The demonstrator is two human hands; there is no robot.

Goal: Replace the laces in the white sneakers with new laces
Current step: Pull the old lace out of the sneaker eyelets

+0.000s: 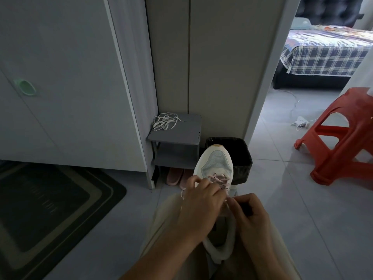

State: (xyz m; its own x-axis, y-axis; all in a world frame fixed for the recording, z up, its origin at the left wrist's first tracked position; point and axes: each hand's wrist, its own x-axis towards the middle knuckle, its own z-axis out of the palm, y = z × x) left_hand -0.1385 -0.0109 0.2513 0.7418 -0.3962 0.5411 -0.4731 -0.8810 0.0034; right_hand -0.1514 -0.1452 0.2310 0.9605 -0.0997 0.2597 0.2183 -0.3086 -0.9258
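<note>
The work area is a tiled floor (282, 209) in front of a grey shelf rack (181, 136), on top of which a bundle of plain white laces (164, 121) lies, well apart from the work; judged from this, the old laces are already out. A black bin (243, 158) stands beside the rack. The white sneaker (217, 164) rests on the person's lap, toe pointing away towards the bin, heel collar nearest the body. The left hand (199, 205) lies over the left side of the eyelet rows with its fingers curled onto the upper, steadying the shoe; whether it also pinches a strand cannot be determined. The right hand (252, 215) is closed narrowly, thumb and forefinger pinching the new lace (220, 179) at the right eyelet row. The flecked lace already crosses the lower eyelets, so the step in hand appears to be threading the middle to upper rows. Procedure: hold the sneaker firm with the left hand. Grip the lace close to its tip so that it does not buckle. Feed each eyelet from the same side as the rows below. Draw each crossing flat and untwisted. Check that both free ends remain equal before advancing.
</note>
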